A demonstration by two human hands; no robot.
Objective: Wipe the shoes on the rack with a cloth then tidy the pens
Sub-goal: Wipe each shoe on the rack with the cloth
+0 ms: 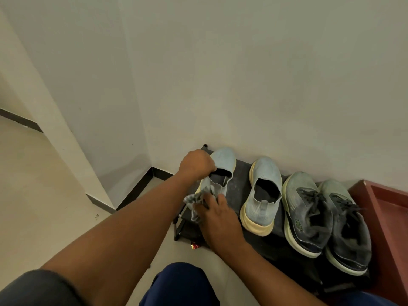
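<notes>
Against the pale wall (242, 74), in a corner of the room, a low black shoe rack (241, 184) is set on the light floor (33, 184). To its right a red-brown wooden tray or drawer (384, 217) is seen, cut off by the frame edge. Four shoes are lined up on the top shelf: a dark grey laced pair (326, 217) at the right, a pale blue slip-on with a yellowed sole (262, 195) in the middle, and a second pale blue slip-on (223, 171) at the left end. This leftmost shoe is gripped at the side of its collar by the left hand (196, 164), whose fingers are curled over the edge. A small grey patterned cloth (195, 202) is held against the heel of the same shoe by the right hand (218, 219); the fingers appear to be pinching it, though the blur leaves the exact grip unclear. A small red scrap (195, 246) is seen on the floor beside the rack's front leg.
</notes>
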